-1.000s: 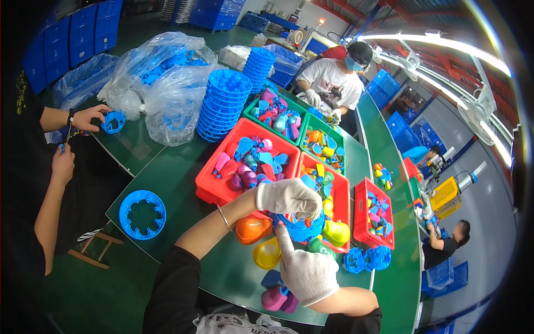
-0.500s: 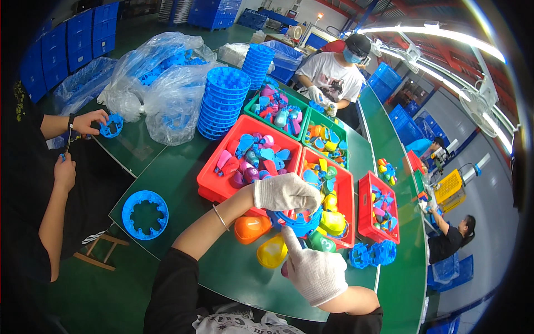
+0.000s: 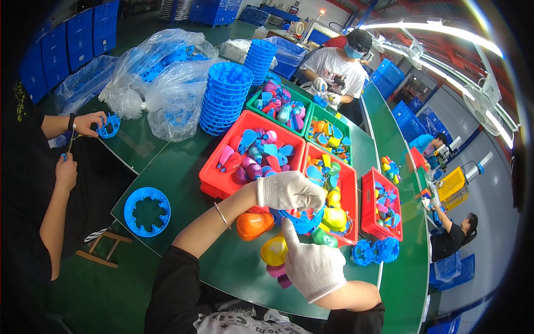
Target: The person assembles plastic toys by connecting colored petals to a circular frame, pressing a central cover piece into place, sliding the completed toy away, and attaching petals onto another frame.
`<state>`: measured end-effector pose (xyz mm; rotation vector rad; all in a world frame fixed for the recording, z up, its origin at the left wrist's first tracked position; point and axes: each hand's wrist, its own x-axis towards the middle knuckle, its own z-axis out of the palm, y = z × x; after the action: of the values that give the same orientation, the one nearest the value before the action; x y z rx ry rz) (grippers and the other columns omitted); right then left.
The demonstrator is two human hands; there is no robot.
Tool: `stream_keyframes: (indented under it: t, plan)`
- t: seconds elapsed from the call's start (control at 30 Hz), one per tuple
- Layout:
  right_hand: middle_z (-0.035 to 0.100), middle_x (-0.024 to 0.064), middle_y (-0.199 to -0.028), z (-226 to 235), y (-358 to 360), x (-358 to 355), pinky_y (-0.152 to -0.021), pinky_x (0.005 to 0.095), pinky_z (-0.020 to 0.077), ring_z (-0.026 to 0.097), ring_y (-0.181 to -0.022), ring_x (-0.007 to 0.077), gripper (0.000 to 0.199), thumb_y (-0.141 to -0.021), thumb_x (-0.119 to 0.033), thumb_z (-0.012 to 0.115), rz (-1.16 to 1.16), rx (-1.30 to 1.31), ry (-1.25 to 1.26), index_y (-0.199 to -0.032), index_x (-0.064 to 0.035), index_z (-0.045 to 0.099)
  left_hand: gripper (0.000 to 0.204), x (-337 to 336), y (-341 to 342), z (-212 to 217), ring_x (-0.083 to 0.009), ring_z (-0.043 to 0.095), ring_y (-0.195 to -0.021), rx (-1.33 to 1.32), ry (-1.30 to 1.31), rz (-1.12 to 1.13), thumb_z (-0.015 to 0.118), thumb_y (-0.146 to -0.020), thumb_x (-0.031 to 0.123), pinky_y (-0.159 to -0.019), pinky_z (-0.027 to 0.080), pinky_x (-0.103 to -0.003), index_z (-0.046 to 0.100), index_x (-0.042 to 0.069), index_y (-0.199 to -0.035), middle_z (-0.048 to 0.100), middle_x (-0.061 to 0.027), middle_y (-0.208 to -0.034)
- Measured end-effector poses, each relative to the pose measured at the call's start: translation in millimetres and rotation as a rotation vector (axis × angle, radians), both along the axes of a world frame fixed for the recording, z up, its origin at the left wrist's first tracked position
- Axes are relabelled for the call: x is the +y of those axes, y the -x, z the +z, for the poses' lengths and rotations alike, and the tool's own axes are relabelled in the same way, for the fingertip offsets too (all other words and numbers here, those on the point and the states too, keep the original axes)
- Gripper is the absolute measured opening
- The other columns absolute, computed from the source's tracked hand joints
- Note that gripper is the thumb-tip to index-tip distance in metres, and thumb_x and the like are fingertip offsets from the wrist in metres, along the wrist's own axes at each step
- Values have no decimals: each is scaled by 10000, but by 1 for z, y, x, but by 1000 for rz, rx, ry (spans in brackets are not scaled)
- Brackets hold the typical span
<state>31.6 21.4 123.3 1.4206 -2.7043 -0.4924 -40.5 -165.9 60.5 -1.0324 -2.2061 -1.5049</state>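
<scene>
Blue ring-shaped holder (image 3: pixel 303 221), already carrying several coloured toy pieces, sat at the near edge of the red bins, between the two gloved hands. Left hand (image 3: pixel 289 191) lay over its top, fingers curled down onto the rim, gripping it. Right hand (image 3: pixel 312 266) sat just below it, index finger pointing up toward the holder and the other fingers loosely folded; whether they held anything could not be told. A second before, this hand was lower and spread flat, so it had risen toward the ring, which suggests a piece was being pressed in. Orange dome (image 3: pixel 253 224) and yellow dome (image 3: pixel 274 251) lay on the green tabletop (image 3: pixel 183 183) just beside. Red bin (image 3: pixel 222 181) of mixed parts stood behind, and a stack of blue rings (image 3: pixel 225 97) beyond. An empty blue ring (image 3: pixel 147 211) lay well apart to the left.
</scene>
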Motion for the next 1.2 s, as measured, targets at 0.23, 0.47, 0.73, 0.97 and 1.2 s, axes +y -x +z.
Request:
stream_keyframes:
  t: [0.23,0.47,0.73,0.97,1.2]
  plan:
    - [537,35,-458,-5,4,-1,-316,396,373,528,-344,206,610,-788,-181,531,85,29,53,-1385,-168,407,212,0,-3,3,-174,617,-619,2,47,28,505,-938,234,-589,486,-287,621,62,-894,618,-57,-709]
    - [531,22,-486,-22,7,-25,-359,378,387,548,-386,204,604,-809,-204,544,146,25,22,-1388,-158,378,253,6,4,-4,-221,623,-633,144,53,63,494,-947,303,-587,486,-325,618,91,-886,624,-85,-732]
    - [492,4,-461,-3,6,18,-322,363,375,520,-356,198,619,-802,-263,584,174,-62,-48,-1384,-277,375,159,-5,1,-5,-255,627,-643,200,-2,80,549,-895,214,-589,489,-332,616,79,-842,616,-94,-699]
    - [644,90,-673,32,71,61,-542,339,514,617,-538,257,401,-800,-112,527,158,-580,16,-1163,-241,640,71,-21,-31,-5,-259,629,-660,202,-12,31,601,-806,112,-611,499,-311,602,64,-754,618,-91,-701]
    - [641,66,-1153,80,162,19,-794,317,529,653,-850,218,460,-768,45,490,-2,-838,-296,-1192,-93,604,224,-4,-59,-6,-241,608,-576,270,73,-1,588,-881,306,-515,483,-316,618,135,-738,615,-32,-669]
